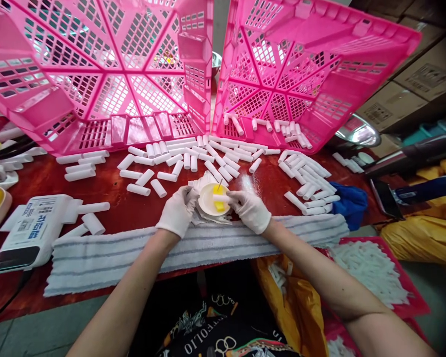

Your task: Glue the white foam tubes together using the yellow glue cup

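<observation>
My right hand (pixel 250 208), in a white glove, pinches one end of a short white tube (pixel 222 198) and holds it level over a small white bowl (pixel 206 202). A yellow sponge (pixel 219 190) lies in the bowl, with a thin pin standing up from it. My left hand (pixel 179 208), also gloved in white, is at the bowl's left rim with its fingers pressed together; what is between its fingertips, if anything, is too small to tell. Under the bowl lies crumpled white paper (pixel 196 216). Many white tubes (pixel 167 176) are spread on the red table behind it.
Two pink baskets (pixel 123 72) (pixel 273 89) stand on their sides at the back. A striped towel (pixel 134 255) lines the front edge. A white device (pixel 35 230) sits left; a blue cloth (pixel 348 204) and a pink tray (pixel 412 292) are right.
</observation>
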Demonstrator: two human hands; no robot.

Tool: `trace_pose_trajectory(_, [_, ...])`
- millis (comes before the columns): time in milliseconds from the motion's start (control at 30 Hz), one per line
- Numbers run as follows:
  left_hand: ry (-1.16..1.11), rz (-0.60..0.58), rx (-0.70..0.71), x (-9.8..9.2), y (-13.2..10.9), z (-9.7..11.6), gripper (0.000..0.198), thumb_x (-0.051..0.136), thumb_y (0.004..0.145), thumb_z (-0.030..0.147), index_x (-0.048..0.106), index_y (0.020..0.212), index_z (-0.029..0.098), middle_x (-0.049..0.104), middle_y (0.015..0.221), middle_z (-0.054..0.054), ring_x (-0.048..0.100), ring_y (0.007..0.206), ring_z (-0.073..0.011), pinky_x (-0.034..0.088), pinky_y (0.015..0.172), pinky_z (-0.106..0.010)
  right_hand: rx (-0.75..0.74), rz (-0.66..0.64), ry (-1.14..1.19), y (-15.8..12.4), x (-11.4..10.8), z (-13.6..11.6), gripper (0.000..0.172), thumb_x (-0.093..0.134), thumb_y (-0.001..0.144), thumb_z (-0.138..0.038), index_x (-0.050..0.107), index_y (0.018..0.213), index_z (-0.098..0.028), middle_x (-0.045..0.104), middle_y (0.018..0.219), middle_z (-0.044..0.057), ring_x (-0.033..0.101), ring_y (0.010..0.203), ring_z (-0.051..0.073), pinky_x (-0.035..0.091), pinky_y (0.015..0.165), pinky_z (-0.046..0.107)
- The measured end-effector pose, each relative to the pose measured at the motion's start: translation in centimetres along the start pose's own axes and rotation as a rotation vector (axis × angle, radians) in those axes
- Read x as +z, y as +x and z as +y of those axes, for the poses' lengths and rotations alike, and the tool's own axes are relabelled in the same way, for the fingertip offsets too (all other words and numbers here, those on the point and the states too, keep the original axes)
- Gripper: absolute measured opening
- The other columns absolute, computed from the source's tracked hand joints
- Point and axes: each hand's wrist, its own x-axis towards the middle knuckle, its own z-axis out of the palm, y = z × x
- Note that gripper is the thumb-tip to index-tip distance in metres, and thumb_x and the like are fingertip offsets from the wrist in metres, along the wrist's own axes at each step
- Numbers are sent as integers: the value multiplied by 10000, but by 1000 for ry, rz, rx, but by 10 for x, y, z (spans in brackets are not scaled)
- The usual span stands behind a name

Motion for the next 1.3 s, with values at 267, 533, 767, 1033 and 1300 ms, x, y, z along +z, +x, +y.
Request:
trace_pose_trajectory(267, [-22,8,13,2,-1,-3,357,432,841,415,548,1081,177,645,997,-74,608,897,-191,459,800,-282,-91,53,-30,-8,1,-1,304,557,813,-340,623,1085,-220,659,943,42,612,825,154,482,765,267])
trace_pose_trajectory(533, [-72,-12,8,3,0,-4,357,443,833,418,542,1076,175,644,982,-71,610,893,-184,464,804,-287,-173,50,-148,-13,5,2,237,594,793,-329,673,996,-235,640,805,37,594,708,141,481,682,257])
trace_pose_trajectory(767, [-111,-1,-5,6,2,-8,333,527,780,373,552,1051,181,643,992,-60,603,907,-186,456,838,-298,-191,71,-81,-18,6,-9,169,594,782,-307,692,886,-216,617,789,41,578,675,136,482,651,267])
trace_pose_trajectory(1033, [-373,-16,1,-2,-14,10,361,602,732,361,569,1038,172,639,1037,-54,595,954,-176,449,892,-302,120,72,499,-39,-12,-34,334,593,766,-436,612,956,-163,614,750,22,559,583,86,457,534,208])
trace_pose_trajectory(1300, [-356,-223,130,-11,-54,42,372,558,775,433,576,1047,181,658,991,-45,613,884,-155,471,790,-247,344,28,523,-39,-22,-48,402,491,794,-532,601,867,-153,472,479,-49,387,348,65,267,325,195])
